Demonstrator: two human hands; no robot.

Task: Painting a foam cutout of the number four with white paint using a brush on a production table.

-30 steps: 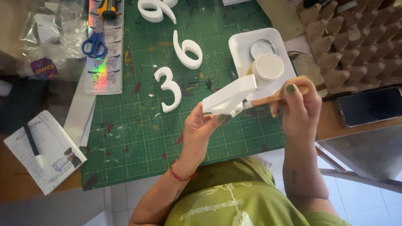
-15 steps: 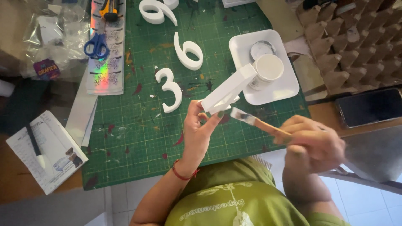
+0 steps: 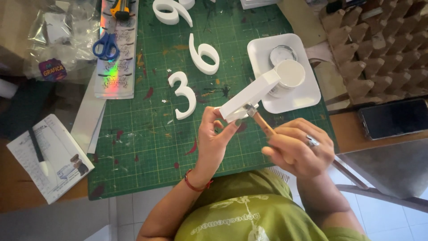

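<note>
L hand (image 3: pixel 216 138) grips the lower end of a long white foam block (image 3: pixel 249 95), fingers wrapped round it, block tilted up and away toward the upper R. R hand (image 3: pixel 298 151) is closed round the wooden handle of a small paintbrush (image 3: pixel 261 121); brush tip touches the block's lower end, just beside the L fingertips. Both hands are raised over the green cutting mat (image 3: pixel 147 147) on the bench. Just beyond the block's far end sits a white square tray (image 3: pixel 307 96) w/ a round white pot (image 3: pixel 290 75) and a clear lid (image 3: pixel 282 54) on it. Beyond the L hand lie a white foam 3 (image 3: pixel 183 94) and a 6 (image 3: pixel 205 54). Far to the L of the L hand: blue scissors (image 3: pixel 106 45), notebook w/ pen (image 3: pixel 47 156). R of the R hand, a dark phone (image 3: pixel 394 118).
</note>
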